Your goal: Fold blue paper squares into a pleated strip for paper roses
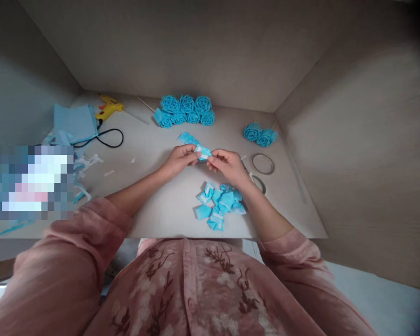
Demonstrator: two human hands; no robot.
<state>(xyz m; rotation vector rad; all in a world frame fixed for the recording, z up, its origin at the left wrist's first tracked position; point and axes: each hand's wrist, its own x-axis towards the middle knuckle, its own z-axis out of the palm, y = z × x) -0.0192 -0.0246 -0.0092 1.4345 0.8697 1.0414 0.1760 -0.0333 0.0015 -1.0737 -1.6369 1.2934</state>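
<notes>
Between my two hands, above the middle of the table, is a small folded blue petal piece (203, 151) with a white strip along it. My left hand (182, 159) pinches its left side, and the fingers of my right hand (224, 163) close on its right edge. Just behind my left fingers lies another blue piece (187, 137). Nearer my body, left of my right forearm, a loose heap of similar blue petal pieces (219, 203) rests on the table, some showing white strips.
Finished blue flowers (186, 105) stand in rows at the back; two more blue flowers (259, 134) lie right. A tape roll (262, 164) and scissors (258, 183) sit beside my right hand. At left are a yellow glue gun (109, 108), blue sheets (75, 122) and white scraps (93, 161).
</notes>
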